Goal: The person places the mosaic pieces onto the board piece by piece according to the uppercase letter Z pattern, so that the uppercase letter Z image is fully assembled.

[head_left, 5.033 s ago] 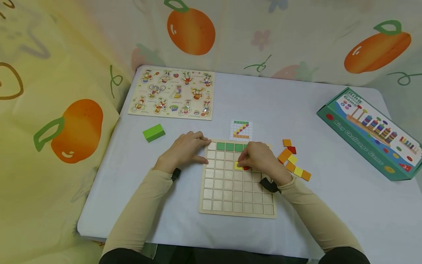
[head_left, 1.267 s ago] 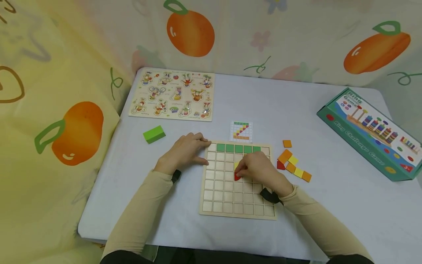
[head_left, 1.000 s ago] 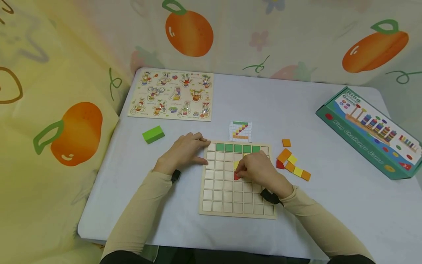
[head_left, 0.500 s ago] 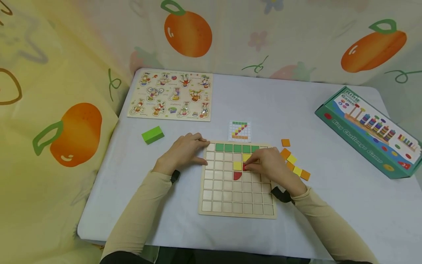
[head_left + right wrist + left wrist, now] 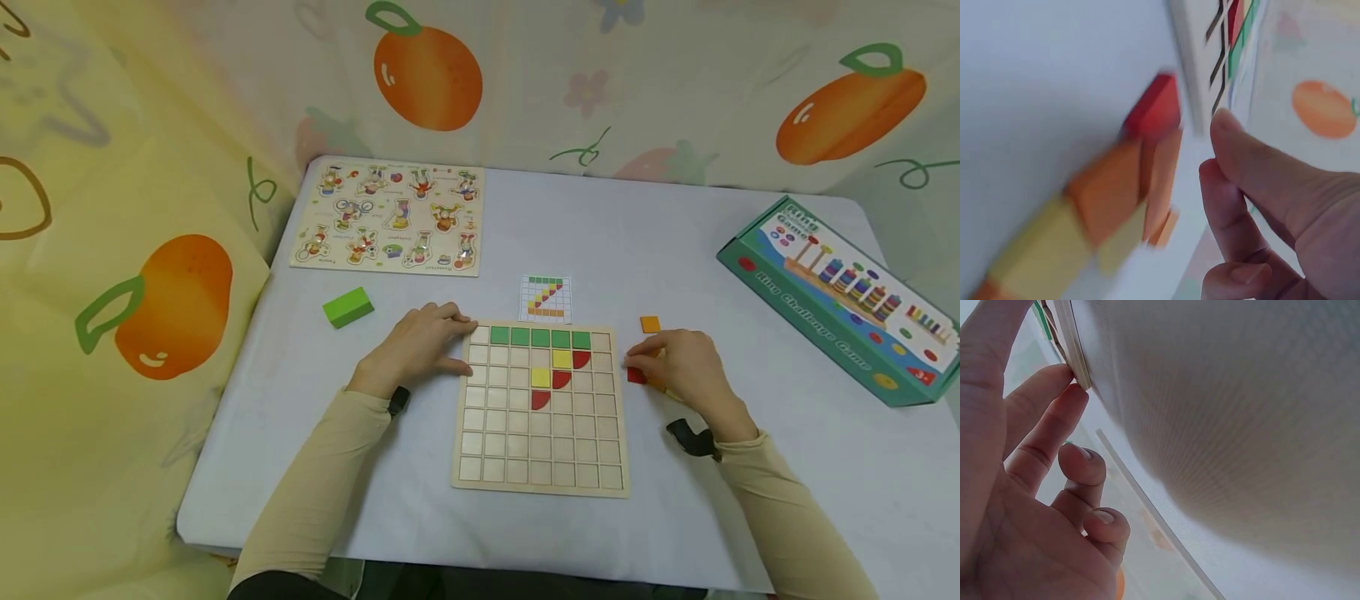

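At left on the white surface (image 5: 397,521), the green block (image 5: 348,307) lies apart from both hands. The left hand (image 5: 414,350) is spread, thumb and fingertips touching the left edge of the grid board (image 5: 495,468); no grip is seen, and the left wrist view confirms contact at the edge. The printed card (image 5: 546,298) lies just beyond the board's far side. Off the board's right edge, near but apart, lies the loose red tile (image 5: 636,376), directly on the near side of the fingertips of the right hand (image 5: 684,367). That is the governing relation: the right hand is plainly the nearer, the left being across the board. The right thumb and forefinger are drawn close with nothing visible between them, and the right wrist view shows them clear of the tile. The tile's long axis cannot be established; blur softens its outline. The orange tiles (image 5: 1107,187) and yellow tiles (image 5: 1035,244) beside it are largely covered by the right hand in the head view, so their count is not certified.
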Motion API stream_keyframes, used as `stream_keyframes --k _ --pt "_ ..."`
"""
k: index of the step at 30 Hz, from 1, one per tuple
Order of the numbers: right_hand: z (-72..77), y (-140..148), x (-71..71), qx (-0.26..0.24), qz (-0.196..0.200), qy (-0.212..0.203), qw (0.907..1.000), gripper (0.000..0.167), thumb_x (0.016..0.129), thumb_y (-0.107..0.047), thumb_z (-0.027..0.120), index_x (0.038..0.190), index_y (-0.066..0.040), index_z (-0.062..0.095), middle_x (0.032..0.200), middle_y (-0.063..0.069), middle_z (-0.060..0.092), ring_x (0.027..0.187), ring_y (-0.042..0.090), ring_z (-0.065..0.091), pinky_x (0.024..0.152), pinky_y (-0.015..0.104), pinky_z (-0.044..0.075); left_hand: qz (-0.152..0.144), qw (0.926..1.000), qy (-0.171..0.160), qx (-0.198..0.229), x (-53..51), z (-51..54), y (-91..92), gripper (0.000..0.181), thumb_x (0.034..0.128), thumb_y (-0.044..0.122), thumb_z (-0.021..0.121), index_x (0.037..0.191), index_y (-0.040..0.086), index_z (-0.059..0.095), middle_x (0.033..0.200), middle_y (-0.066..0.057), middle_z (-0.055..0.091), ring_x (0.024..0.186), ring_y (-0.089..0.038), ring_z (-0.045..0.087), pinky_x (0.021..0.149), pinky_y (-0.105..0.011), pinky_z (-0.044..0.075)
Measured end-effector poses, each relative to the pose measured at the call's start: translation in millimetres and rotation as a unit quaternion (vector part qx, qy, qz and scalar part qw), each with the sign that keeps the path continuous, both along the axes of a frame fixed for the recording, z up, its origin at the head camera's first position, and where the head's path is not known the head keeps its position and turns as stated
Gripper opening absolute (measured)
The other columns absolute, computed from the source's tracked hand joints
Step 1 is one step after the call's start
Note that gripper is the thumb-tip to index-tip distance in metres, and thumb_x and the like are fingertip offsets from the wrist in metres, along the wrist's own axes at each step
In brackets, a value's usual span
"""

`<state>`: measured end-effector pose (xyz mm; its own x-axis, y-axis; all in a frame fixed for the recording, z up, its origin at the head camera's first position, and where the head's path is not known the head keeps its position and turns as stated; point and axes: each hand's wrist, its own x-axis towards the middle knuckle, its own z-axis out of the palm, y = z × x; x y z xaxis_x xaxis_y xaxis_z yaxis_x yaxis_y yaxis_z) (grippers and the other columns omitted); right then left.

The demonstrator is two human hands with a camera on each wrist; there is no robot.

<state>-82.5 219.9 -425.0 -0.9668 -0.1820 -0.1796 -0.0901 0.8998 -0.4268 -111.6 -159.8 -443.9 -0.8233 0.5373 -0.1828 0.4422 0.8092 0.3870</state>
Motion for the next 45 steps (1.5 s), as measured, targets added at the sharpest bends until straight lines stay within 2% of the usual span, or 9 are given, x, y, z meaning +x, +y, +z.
stream_keyframes --k 4,8,15,20,24,27,33,39,45 --pt "2.6 16.7 -0.7 0.022 -0.033 -0.013 0.9991 0.031 0.087 -0.029 0.082 0.098 0.000 0.082 0.100 0.022 0.079 0.088 0.036 0.065 0.069 0.032 0.043 0.002 1.0000 -0.004 0.000 0.8 0.3 0.1 0.074 0.0796 0.047 0.085 0.143 0.014 0.064 0.137 -0.004 0.065 0.117 -0.030 0.061 0.095 -0.046 0.049" --pt "4.0 28.2 -2.2 0.056 -0.047 -0.032 0.9968 0.034 0.089 -0.032 0.081 0.103 -0.001 0.081 0.102 0.024 0.078 0.078 0.033 0.060 0.064 0.031 0.037 0.001 1.0000 -0.002 0.000 1.1 0.6 0.2 0.074 0.0799 0.046 0.085 0.143 0.014 0.064 0.137 -0.005 0.066 0.117 -0.030 0.061 0.095 -0.046 0.050" --pt "3.2 37.3 -5.6 0.089 -0.067 -0.099 0.9888 0.043 0.090 -0.038 0.078 0.114 -0.002 0.078 0.110 0.026 0.076 0.090 0.039 0.062 0.067 0.036 0.042 0.002 1.0000 0.001 -0.001 1.2 1.2 0.1 0.074 0.0799 0.047 0.085 0.143 0.014 0.063 0.138 -0.005 0.066 0.117 -0.030 0.061 0.094 -0.047 0.050" --pt "3.9 34.4 -7.9 0.078 -0.066 -0.121 0.9874 0.042 0.091 -0.034 0.078 0.115 0.001 0.076 0.109 0.024 0.076 0.088 0.036 0.061 0.070 0.038 0.042 0.001 1.0000 0.003 -0.005 1.1 0.7 -0.5 0.074 0.0799 0.047 0.085 0.143 0.015 0.064 0.137 -0.005 0.066 0.117 -0.030 0.062 0.095 -0.047 0.050" --pt "8.6 35.1 -8.3 0.056 -0.068 -0.118 0.9891 0.036 0.091 -0.030 0.078 0.108 0.001 0.076 0.105 0.023 0.075 0.086 0.032 0.059 0.068 0.033 0.042 -0.002 1.0000 0.003 -0.004 0.7 1.0 0.6 0.074 0.0805 0.047 0.084 0.143 0.014 0.063 0.137 -0.005 0.065 0.118 -0.030 0.062 0.096 -0.047 0.050" --pt "13.1 35.9 -8.3 0.028 -0.068 -0.113 0.9909 0.032 0.092 -0.028 0.077 0.104 0.001 0.077 0.106 0.025 0.075 0.089 0.033 0.057 0.066 0.029 0.042 -0.002 1.0000 0.002 -0.005 0.3 1.6 1.1 0.074 0.0806 0.047 0.084 0.143 0.014 0.063 0.138 -0.005 0.065 0.118 -0.031 0.062 0.096 -0.048 0.051" --pt "18.0 27.5 -8.8 0.002 -0.057 -0.118 0.9913 0.034 0.092 -0.029 0.078 0.108 0.001 0.077 0.112 0.026 0.073 0.098 0.037 0.055 0.068 0.028 0.042 0.000 1.0000 0.000 -0.008 0.7 1.7 0.4 0.074 0.0804 0.048 0.084 0.143 0.015 0.063 0.138 -0.005 0.065 0.119 -0.030 0.062 0.096 -0.048 0.051" --pt "22.7 3.3 -11.6 -0.028 -0.023 -0.112 0.9930 0.028 0.090 -0.026 0.080 0.101 -0.001 0.077 0.095 0.017 0.073 0.082 0.025 0.052 0.062 0.028 0.037 0.000 1.0000 0.003 -0.009 0.9 0.8 0.6 0.075 0.0801 0.048 0.084 0.144 0.015 0.063 0.139 -0.006 0.065 0.119 -0.031 0.062 0.097 -0.048 0.051" --pt "25.3 -30.3 -12.7 -0.060 0.021 -0.094 0.9935 0.021 0.088 -0.023 0.082 0.095 -0.004 0.076 0.089 0.011 0.072 0.070 0.018 0.051 0.060 0.026 0.041 -0.001 0.9999 0.003 -0.012 0.7 0.3 1.7 0.076 0.0804 0.048 0.084 0.144 0.015 0.062 0.140 -0.006 0.065 0.120 -0.031 0.062 0.098 -0.049 0.051"
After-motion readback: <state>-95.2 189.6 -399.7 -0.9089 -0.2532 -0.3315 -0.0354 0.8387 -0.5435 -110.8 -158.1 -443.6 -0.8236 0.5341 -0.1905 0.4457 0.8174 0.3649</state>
